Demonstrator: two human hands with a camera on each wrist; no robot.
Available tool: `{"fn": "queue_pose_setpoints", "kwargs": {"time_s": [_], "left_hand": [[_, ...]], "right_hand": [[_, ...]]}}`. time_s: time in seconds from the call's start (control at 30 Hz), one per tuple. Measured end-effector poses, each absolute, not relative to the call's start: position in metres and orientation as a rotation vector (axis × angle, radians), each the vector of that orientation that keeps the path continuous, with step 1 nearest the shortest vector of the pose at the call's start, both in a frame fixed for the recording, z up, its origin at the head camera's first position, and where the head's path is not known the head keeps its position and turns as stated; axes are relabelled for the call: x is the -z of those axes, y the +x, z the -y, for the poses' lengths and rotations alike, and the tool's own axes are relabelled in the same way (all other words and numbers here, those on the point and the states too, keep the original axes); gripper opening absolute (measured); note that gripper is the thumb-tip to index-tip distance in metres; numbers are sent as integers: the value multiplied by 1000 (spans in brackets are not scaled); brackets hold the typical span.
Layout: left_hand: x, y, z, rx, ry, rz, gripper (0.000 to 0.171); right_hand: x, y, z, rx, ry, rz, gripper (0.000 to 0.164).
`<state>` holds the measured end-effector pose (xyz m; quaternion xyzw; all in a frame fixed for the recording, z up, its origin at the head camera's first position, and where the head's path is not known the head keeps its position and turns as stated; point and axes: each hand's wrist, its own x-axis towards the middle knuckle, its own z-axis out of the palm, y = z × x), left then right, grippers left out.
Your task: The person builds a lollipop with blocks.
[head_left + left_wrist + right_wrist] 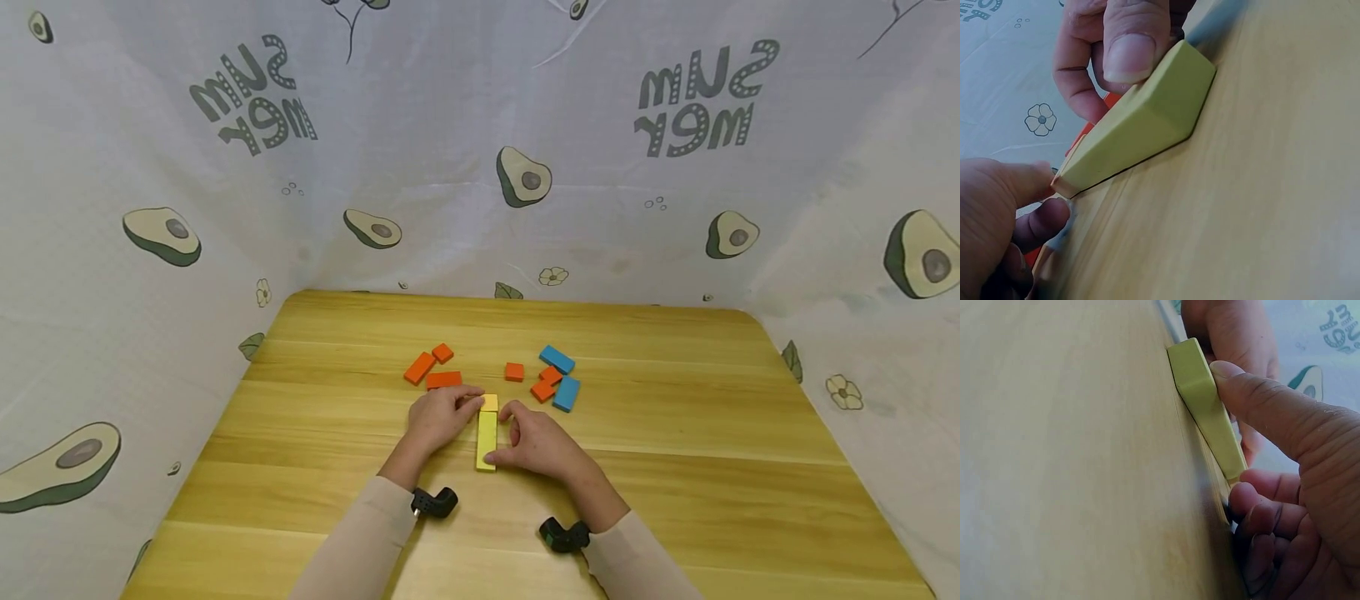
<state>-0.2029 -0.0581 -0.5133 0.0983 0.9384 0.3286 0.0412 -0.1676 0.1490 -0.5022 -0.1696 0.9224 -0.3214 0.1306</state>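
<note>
A long yellow block [487,442] lies lengthwise on the wooden table, and a small orange-yellow block [490,402] sits against its far end. My left hand [441,417] is at the left of the small block, holding it between thumb and index finger. From the right, my right hand [543,442] holds the long block, its thumb on top near the closer end. The right index finger reaches the far end, beside the small block. In the right wrist view the long block [1204,400] lies flat, and the other right fingers are curled beside it.
Just beyond the left hand lie a small orange block [442,353] and two longer orange blocks [420,368]. At the back right are several small orange blocks [514,372] and two blue blocks [566,394]. A printed curtain [450,167] surrounds the wooden table [675,383].
</note>
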Motion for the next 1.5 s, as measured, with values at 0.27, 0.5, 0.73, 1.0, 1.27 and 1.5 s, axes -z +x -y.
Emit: {"fn": "queue_pose_setpoints", "kwargs": {"time_s": [0.27, 0.5, 0.73, 1.0, 1.27, 1.5], "left_hand": [[514, -203, 58, -1025, 277, -2875, 27], [514, -204, 59, -1018, 274, -2879, 28], [514, -202, 58, -1003, 286, -2893, 29], [516, -200, 60, -999, 307, -2903, 31], [517, -195, 63, -1039, 408, -2841, 41], [517, -186, 64, -960, 560, -2816, 46]], "right_hand": [[501, -168, -149, 940, -507, -2678, 61], [501, -169, -149, 943, -513, -2675, 61], [501, -169, -149, 951, -509, -2665, 61], [502, -169, -149, 940, -507, -2667, 60], [499, -167, -150, 973, -513, -2656, 57], [498, -168, -154, 1023, -510, -2611, 55]]}}
